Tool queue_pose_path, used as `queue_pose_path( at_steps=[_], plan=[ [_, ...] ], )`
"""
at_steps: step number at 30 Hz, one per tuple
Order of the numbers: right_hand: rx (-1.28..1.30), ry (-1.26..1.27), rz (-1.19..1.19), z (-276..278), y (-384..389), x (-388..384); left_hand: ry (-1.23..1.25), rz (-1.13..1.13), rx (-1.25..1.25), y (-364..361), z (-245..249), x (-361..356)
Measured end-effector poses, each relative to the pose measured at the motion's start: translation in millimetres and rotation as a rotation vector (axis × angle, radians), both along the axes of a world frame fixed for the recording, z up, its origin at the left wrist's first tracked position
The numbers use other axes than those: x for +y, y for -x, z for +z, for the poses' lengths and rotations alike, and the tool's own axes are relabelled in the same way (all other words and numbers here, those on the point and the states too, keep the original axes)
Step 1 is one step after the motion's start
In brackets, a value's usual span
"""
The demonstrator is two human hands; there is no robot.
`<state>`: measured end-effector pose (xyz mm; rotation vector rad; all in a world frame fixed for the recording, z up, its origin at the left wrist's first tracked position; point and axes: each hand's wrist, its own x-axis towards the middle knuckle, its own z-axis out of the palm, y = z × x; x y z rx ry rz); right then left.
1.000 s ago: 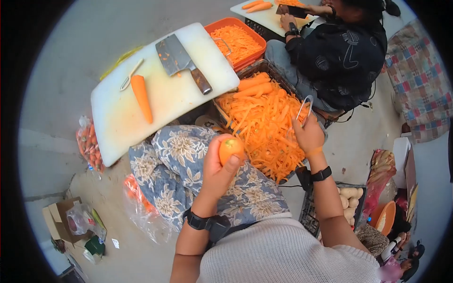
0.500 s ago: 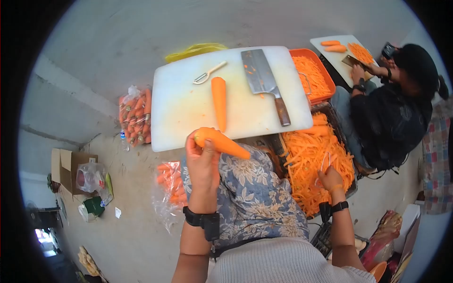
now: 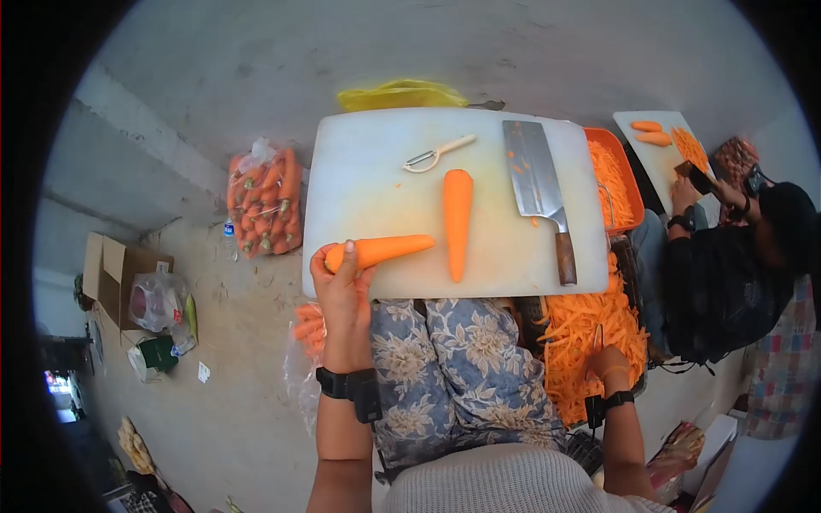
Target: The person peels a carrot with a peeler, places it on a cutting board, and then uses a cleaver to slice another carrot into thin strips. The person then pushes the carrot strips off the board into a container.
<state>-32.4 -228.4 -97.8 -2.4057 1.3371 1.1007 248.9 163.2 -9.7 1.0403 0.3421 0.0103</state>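
Orange carrot [image 3: 385, 250] gripped in left hand [image 3: 342, 291] over board [image 3: 368, 197] edge; right hand [image 3: 605, 363] around peeler [image 3: 596, 335]

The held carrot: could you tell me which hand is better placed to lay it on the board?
Left: the left hand grips the carrot over the cutting board; the right hand holds a peeler over the peelings.

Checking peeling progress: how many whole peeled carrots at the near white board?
2. One lying carrot on the board; one held carrot in the left hand at its edge.

Left hand [image 3: 342, 278] extended forward, fingers curled closed, wrist straight; right hand [image 3: 604, 366] low, fist closed
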Motion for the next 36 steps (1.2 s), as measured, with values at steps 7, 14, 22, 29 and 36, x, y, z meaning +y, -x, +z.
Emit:
queue_pose_path(
  at_steps=[7, 14, 22, 29, 36],
  plan=[
    [-1.001, 0.208, 0.194, 108, -97, 65, -0.328, -0.132, -0.08, -9, -34, 6],
    [-0.97, 0.017, 0.554, 116, -251, 173, -0.933, -0.404, -0.23, -5, -12, 12],
    [-0.952, -0.09, 0.592, 92, -293, 152, -1.202, -0.597, -0.366, -1, 8, 14],
    [-1.052, -0.209, 0.943, 98, -326, 140, -1.107, -0.677, -0.491, 0, 5, -18],
    [-1.075, -0.351, 0.87, 124, -264, 89, -1.217, -0.674, -0.505, -2, 11, -36]
  ],
)
